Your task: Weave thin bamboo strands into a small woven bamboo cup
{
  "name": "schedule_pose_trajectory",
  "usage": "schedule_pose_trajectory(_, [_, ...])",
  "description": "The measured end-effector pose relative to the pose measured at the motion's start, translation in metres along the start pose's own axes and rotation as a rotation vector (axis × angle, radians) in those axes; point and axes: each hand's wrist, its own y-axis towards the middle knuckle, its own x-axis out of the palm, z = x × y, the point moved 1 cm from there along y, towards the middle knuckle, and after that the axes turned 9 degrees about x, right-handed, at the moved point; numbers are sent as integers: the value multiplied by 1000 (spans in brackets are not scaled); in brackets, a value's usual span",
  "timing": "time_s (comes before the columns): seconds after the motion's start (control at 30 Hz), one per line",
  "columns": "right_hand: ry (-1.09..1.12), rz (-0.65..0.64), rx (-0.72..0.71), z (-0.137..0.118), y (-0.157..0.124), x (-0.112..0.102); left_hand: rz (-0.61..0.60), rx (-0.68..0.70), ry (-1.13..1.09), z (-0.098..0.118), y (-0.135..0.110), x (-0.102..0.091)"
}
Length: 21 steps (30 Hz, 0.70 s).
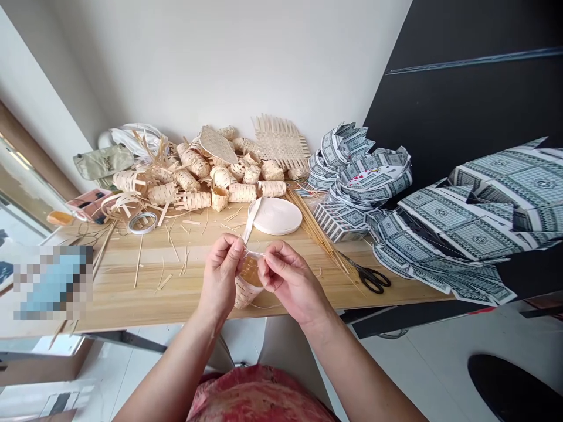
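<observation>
My left hand [220, 272] is closed in a pinch on the end of a flat white ribbon [252, 221]. From there the ribbon runs up to a flat white roll [278, 215] lying on the table. My right hand [290, 278] is also pinched, holding a thin white thread [255, 252] that stretches across to the left fingertips. Just beneath both hands, a small woven basket [245, 295] stands on the table with its open top partly visible. The fingers hide how thread and ribbon meet.
Woven wood-strip baskets [193, 163] are heaped along the wall. Black scissors [372, 278] and long thin sticks [319, 231] lie to the right, beside folded playing-card structures [461, 217]. A tape roll [142, 223] and loose slivers are on the left. The table's front edge [176, 322] is close.
</observation>
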Motion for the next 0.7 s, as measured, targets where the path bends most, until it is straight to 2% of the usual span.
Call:
schedule_pose_trajectory(0.13, [-64, 50, -40, 0, -1, 0, 0, -7, 14, 0, 1, -1])
schedule_pose_trajectory(0.3, [-123, 120, -76, 1, -1, 0, -56, -10, 57, -5, -1, 0])
schedule_pose_trajectory(0.53, [-241, 295, -250, 4, 5, -7, -170, 10, 169, -7, -5, -3])
schedule_pose_trajectory(0.63, [-184, 354, -260, 2, 9, -10, -220, 72, 210, -8, -8, -7])
schedule_pose_trajectory(0.7, [-140, 376, -242, 1, 11, -11, -196, 125, 192, -9, -10, -10])
